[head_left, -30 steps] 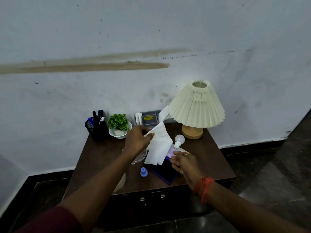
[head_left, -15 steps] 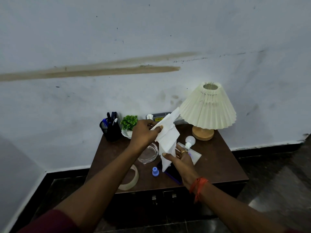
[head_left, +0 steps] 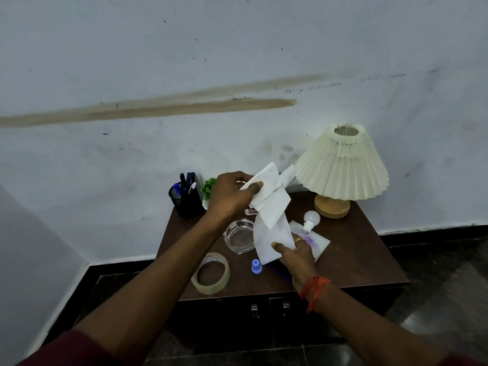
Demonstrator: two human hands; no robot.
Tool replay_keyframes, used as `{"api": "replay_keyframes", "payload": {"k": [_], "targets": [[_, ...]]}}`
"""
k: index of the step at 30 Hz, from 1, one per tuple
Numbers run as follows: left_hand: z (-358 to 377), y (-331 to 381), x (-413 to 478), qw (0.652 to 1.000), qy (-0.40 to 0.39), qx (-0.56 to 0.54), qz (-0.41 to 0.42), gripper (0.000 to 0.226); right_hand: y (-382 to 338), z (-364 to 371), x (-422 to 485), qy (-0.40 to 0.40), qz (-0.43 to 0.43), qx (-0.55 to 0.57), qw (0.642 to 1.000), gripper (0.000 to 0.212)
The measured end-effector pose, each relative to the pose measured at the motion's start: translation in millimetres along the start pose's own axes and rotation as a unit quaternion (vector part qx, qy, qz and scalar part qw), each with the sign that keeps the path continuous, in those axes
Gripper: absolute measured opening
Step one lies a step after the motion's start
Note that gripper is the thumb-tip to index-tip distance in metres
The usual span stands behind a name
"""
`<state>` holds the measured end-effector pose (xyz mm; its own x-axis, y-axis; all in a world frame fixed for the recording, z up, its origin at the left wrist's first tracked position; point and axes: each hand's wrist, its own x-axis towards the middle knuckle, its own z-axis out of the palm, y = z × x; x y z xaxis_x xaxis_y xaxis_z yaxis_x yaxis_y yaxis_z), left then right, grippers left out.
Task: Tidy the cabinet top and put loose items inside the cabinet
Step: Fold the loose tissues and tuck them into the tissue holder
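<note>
A white tissue paper (head_left: 270,215) hangs above the dark brown cabinet top (head_left: 364,249). My left hand (head_left: 229,196) grips its upper end and my right hand (head_left: 295,253) pinches its lower end. Below the paper lie a glass ashtray (head_left: 239,236), a roll of clear tape (head_left: 211,277), a small blue cap (head_left: 256,266), a white light bulb (head_left: 311,220) and a flat white box (head_left: 318,240). A dark blue item (head_left: 277,270) is mostly hidden under my right hand. The cabinet doors (head_left: 269,309) with metal handles are closed.
A pleated cream lamp (head_left: 342,167) on a wooden base stands at the back right. A black mesh pen holder (head_left: 186,198) and a small green plant (head_left: 208,188) stand at the back left against the white wall. Dark tiled floor surrounds the cabinet.
Both hands raised the tissue paper off the cabinet top and stretched it out lengthwise. My right hand left the blue item and took the paper's lower end. The view shifted left.
</note>
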<state>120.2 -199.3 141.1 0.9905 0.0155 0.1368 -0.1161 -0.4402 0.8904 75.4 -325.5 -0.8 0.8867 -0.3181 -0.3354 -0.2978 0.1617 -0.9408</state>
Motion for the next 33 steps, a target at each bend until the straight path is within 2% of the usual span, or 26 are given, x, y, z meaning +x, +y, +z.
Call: {"api": "replay_keyframes", "payload": {"k": [5,7,10,13,18,23,27,29,31,33], "targets": [[-5.6,3.8,-4.5,0.997,-0.001,-0.062,-0.043,0.014,2.4,-1.8,0.0,-0.019,0.023,0.063,0.998,0.027],[-7.7,2.9,-6.1,0.990,-0.002,-0.117,-0.079,0.016,1.3,-6.3,-1.6,-0.041,0.043,0.105,0.993,0.029],[-11.1,0.8,-8.3,0.962,-0.001,-0.218,-0.163,0.006,-3.2,-14.8,-3.5,-0.056,0.051,0.165,0.983,0.031],[-14.7,-6.4,-7.7,0.938,0.007,-0.270,-0.217,0.002,-5.2,-21.4,-6.6,-0.029,0.061,0.214,0.975,0.031],[-19.9,-8.3,-10.4,0.913,-0.007,-0.332,-0.238,0.027,-4.3,-20.8,-16.4,-0.006,0.075,0.247,0.966,0.033],[-20.8,-8.0,-13.1,0.896,-0.031,-0.371,-0.241,0.016,-10.6,-2.1,-33.2,-0.038,0.076,0.233,0.969,0.031],[-16.9,-6.9,-16.9,0.887,-0.039,-0.389,-0.246,0.009,-18.7,11.8,-39.2,0.033,0.032,0.223,0.974,0.034],[-14.2,-6.4,-19.3,0.881,-0.050,-0.400,-0.247,0.007,-18.5,16.6,-44.8,0.062,0.019,0.230,0.971,0.030],[-11.8,-5.8,-20.8,0.876,-0.060,-0.410,-0.247,0.007,-14.2,22.0,-48.9,0.063,0.030,0.244,0.967,0.022],[-9.7,-3.9,-23.4,0.869,-0.073,-0.422,-0.250,0.008,-15.7,26.0,-53.5,0.024,0.089,0.283,0.955,0.022]]}}
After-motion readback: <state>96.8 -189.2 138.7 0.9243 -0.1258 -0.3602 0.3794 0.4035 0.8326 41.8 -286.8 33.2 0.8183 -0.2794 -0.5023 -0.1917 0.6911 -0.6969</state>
